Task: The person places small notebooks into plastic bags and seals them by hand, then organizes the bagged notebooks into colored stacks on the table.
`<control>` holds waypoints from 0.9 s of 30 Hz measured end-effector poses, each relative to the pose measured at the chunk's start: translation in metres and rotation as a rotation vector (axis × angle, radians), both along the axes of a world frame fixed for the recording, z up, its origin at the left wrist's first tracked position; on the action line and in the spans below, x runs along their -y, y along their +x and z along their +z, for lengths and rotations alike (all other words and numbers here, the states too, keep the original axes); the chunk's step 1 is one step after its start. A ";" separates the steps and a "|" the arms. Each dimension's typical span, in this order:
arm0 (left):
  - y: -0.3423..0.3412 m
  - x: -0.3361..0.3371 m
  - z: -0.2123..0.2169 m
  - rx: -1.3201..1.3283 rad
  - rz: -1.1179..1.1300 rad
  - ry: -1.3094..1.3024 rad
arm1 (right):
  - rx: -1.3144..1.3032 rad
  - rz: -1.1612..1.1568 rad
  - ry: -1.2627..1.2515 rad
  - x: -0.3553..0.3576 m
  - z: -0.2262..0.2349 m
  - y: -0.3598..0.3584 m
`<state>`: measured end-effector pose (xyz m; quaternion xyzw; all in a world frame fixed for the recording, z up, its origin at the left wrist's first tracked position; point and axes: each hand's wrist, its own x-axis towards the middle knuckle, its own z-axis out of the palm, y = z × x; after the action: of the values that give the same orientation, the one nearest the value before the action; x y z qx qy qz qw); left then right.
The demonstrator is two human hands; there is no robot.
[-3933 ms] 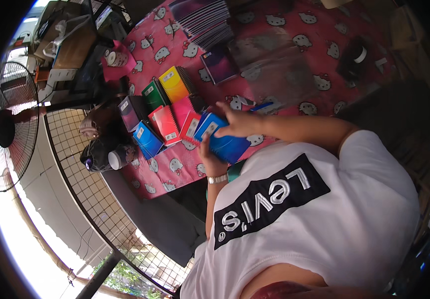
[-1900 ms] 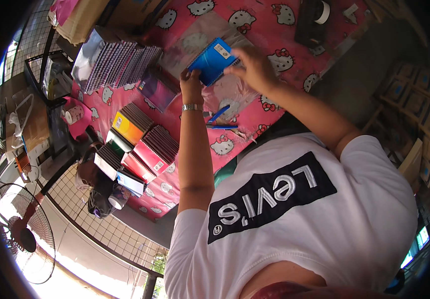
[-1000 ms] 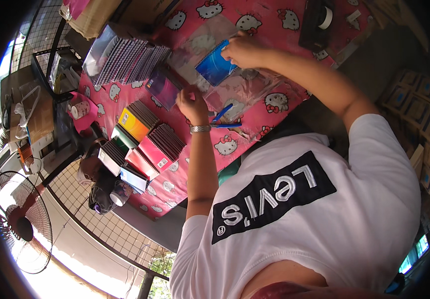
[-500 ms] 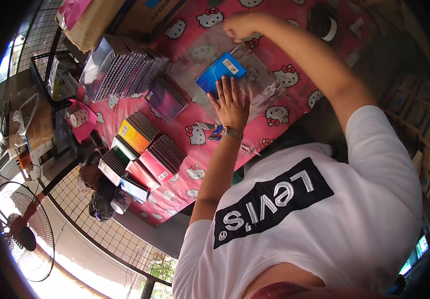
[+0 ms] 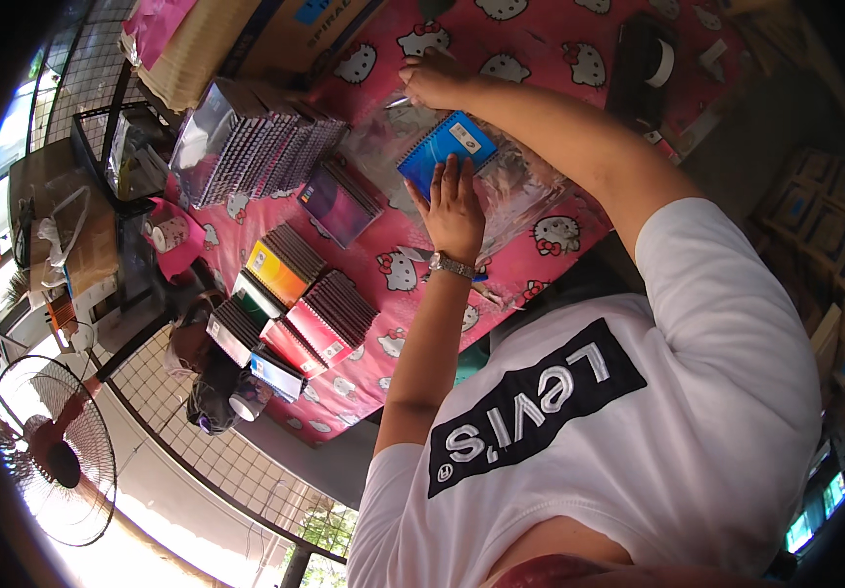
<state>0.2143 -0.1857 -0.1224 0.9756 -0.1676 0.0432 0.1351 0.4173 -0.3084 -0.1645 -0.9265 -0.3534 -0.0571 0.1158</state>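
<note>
The left hand (image 5: 456, 220) lay spread on the notebook (image 5: 445, 147); the right hand (image 5: 435, 80) curled, its hold unclear; tugging risked wrinkling the plastic (image 5: 528, 188).

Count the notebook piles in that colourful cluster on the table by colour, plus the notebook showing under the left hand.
Yellow pile: 1
Green pile: 1
Pink or red piles: 2
Dark pile: 1
Blue pile: 1
Blue notebook under the left hand: 1 (any beneath it are hidden)
Total: 7
</note>
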 end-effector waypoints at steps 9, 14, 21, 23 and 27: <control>0.016 -0.009 0.003 0.048 -0.012 -0.076 | -0.017 0.150 0.105 -0.005 0.005 0.009; 0.021 -0.003 0.009 0.041 -0.041 -0.117 | -0.038 0.264 0.024 0.001 0.003 0.012; 0.040 -0.021 0.003 0.021 -0.033 -0.226 | -0.214 -0.030 0.106 -0.003 0.015 -0.002; 0.046 -0.023 0.005 -0.003 -0.080 -0.190 | -0.116 -0.135 -0.096 -0.001 0.009 0.000; 0.049 -0.030 0.005 -0.067 -0.126 -0.173 | -0.008 0.037 0.033 -0.001 0.012 -0.001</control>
<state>0.2634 -0.1561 -0.1171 0.9487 -0.2196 0.0161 0.2268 0.4163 -0.3071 -0.1529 -0.9179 -0.3693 -0.0572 0.1336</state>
